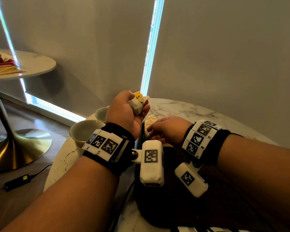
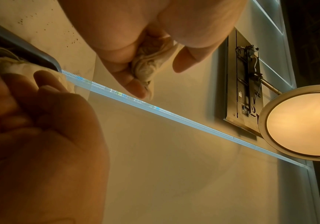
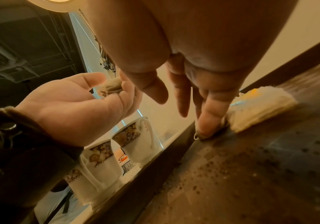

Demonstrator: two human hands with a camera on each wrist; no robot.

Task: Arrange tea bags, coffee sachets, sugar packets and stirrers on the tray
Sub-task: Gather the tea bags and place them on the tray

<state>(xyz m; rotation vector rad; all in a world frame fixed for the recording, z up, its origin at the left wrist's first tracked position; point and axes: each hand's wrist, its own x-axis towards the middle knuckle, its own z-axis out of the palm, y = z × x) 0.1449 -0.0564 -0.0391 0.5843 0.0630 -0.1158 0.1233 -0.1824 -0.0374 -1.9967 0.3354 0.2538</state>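
Left hand (image 1: 129,113), raised above the marble table (image 1: 182,109), grips a crumpled white tea bag with a yellow tag (image 1: 137,102). From the right wrist, right hand (image 3: 203,91) fingers reach down, loosely spread, touching the dark speckled tray (image 3: 251,174) beside another pale tea bag (image 3: 260,109).

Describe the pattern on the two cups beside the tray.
White cups with a dark band of brownish-gold flowers near the rim, edged in small dots. The right wrist view shows it best.

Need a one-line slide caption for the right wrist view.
Right hand fingertips touch down on the dark tray beside a tea bag; left hand holds another.
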